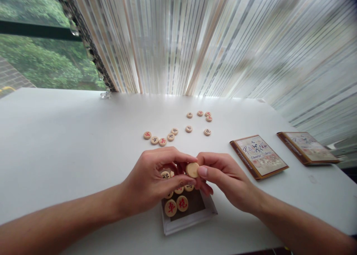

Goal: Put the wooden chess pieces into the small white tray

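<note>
Over a shallow white-rimmed box (189,225) directly beneath the hands, the left hand (147,182) and the right hand (227,180) are held together, the forearms angled inward from either side; a wooden xiangqi piece (192,170), its blank face turned toward the camera, is pinched between the fingertips of the left hand and the thumb of the right hand and is held in the air above the box; on the box's dark brown floor, six boxed pieces (170,208) can be counted, with red or black characters visible on several, and any others may be hidden under the left hand; ahead of the hands, eleven loose pieces (162,142) are laid on a white table (69,143), five in a curved row ahead and to the left, six scattered farther ahead; right of the right hand, two flat Chinese chess packs are laid on the table, the nearer pack (259,157) just beside the hand and the farther pack (308,148) beyond it; far ahead of the hands, a small glass ornament (105,94) is seen at the table's edge, before a striped curtain (195,35) and a window (41,57) showing green foliage.
</note>
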